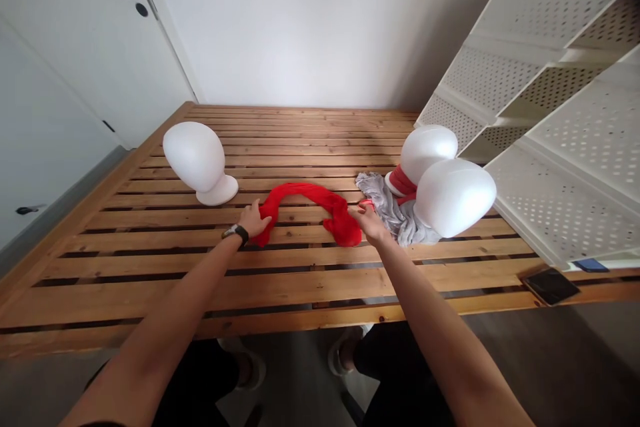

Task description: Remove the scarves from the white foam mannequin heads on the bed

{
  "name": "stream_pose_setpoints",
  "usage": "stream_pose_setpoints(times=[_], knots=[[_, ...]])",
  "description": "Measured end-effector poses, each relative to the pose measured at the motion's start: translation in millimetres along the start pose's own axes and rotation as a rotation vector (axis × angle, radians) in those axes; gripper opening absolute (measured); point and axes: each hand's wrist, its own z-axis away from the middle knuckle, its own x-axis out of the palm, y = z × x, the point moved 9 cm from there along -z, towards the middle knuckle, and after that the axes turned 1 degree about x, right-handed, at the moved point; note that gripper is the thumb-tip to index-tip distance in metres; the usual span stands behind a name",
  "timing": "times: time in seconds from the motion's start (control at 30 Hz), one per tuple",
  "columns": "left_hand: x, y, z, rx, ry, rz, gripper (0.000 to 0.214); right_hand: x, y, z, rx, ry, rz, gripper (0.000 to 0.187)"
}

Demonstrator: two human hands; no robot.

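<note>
Midway along the slatted wooden platform, between the two hands, lies a red cloth, bent into an arch. Its long axis runs roughly from 9 to 3 o'clock; the crown bows towards 12, and the two ends turn down, one towards 7 and the other towards 5. The end near 5 is bunched, with a small flap pointing to 9.

Reckoned from the crown, the left hand, a dark-banded watch on its wrist, is at 8 o'clock. Its thumb and fingers are bent over the cloth's near-left end; whether they pinch it, I cannot tell. The right hand, at 4 o'clock, has its fingers slightly curled at the bunched end, and whether they are closed on fabric cannot be told either.

At 10 o'clock a white mannequin head stands on its round base. Towards 3, two more stand close together: the farther head has red fabric around its neck, and the nearer head is beside rumpled grey cloth. Between 3 and 4, a flat black object lies at the platform's edge.
</note>
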Motion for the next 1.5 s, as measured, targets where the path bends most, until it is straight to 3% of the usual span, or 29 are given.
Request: stream_pose_setpoints(times=[0.07, 0.2, 0.23, 0.3, 0.4, 0.53, 0.7, 0.8, 0.9, 1.0, 1.1, 1.17, 1.23, 1.3, 1.37, 1.43, 1.5], knots=[[-1.8, 1, 35, 0.068, 0.067, -0.157, 0.070, -41, -3, 29, -0.110, 0.153, 0.043, 0.071], [-8.4, 10, 123, 0.268, 0.159, -0.288, 0.075, -168, -50, 97, -0.527, 0.662, 0.245, 0.078], [-9.7, 11, 144, 0.300, 0.170, -0.292, 0.072, -199, -59, 108, -0.549, 0.826, 0.329, 0.087], [-9.9, 11, 179, 0.347, 0.173, -0.292, 0.064, -243, -71, 108, -0.491, 0.972, 0.480, 0.113], [-4.3, 3, 215, 0.351, 0.160, -0.259, 0.051, -269, -66, 74, -0.281, 0.891, 0.548, 0.135], [4.3, -10, 239, 0.331, 0.159, -0.184, 0.044, -267, -46, 53, -0.102, 0.830, 0.466, 0.135], [0.9, 5, 252, 0.362, 0.132, -0.100, 0.038, -263, -48, 74, -0.175, 0.887, 0.416, 0.127], [-4.3, 17, 257, 0.347, 0.138, -0.059, 0.037, -266, -84, 104, -0.384, 0.914, 0.468, 0.123], [-3.2, 37, 259, 0.368, 0.104, -0.018, 0.037, -269, -152, 158, -0.662, 0.956, 0.546, 0.123], [-8.4, 79, 253, 0.429, 0.081, 0.055, 0.039, -271, -234, 233, -0.886, 1.001, 0.594, 0.121], [-26.9, 149, 240, 0.495, 0.085, 0.175, 0.051, -264, -305, 310, -1.040, 0.991, 0.552, 0.117], [-43.9, 200, 232, 0.537, 0.089, 0.295, 0.062, -250, -338, 350, -1.116, 0.939, 0.513, 0.113], [-57.1, 244, 227, 0.573, 0.059, 0.456, 0.077, -231, -357, 373, -1.145, 0.865, 0.480, 0.108], [-58.9, 273, 228, 0.589, -0.029, 0.650, 0.084, -207, -360, 375, -1.135, 0.774, 0.445, 0.106], [-42.3, 284, 240, 0.578, -0.201, 0.819, 0.070, -177, -348, 361, -1.096, 0.687, 0.404, 0.108], [-10.1, 270, 258, 0.449, -0.375, 0.951, 0.053, -143, -322, 338, -1.022, 0.630, 0.374, 0.112], [32.4, 234, 283, 0.184, -0.506, 1.077, 0.055, -104, -286, 312, -0.911, 0.597, 0.360, 0.115]])
